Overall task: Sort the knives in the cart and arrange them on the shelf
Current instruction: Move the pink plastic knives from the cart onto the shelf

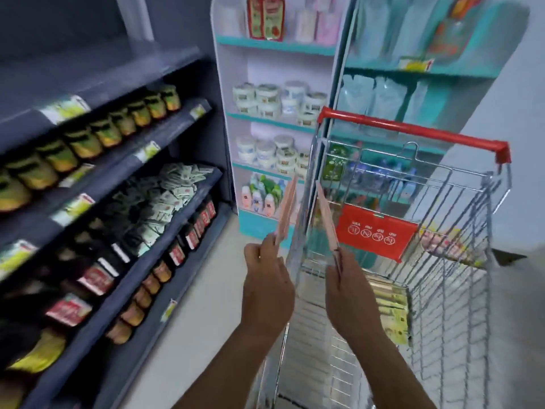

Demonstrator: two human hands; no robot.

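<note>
The left hand (267,278) and the right hand (351,286) each pinch a flat pink pack upright by its lower end: the left pack (286,209) just outside the cart's (460,261) near wire wall, the right pack (326,216) over the basket. The cart has a red handle (413,131) and a red sign (376,231), with yellow packs (392,308) in it. Dark shelves (165,231) of jars stand left.

Two bare forearms — no sleeves, watch or rings showing — each ending in a bare hand (267,278).
</note>
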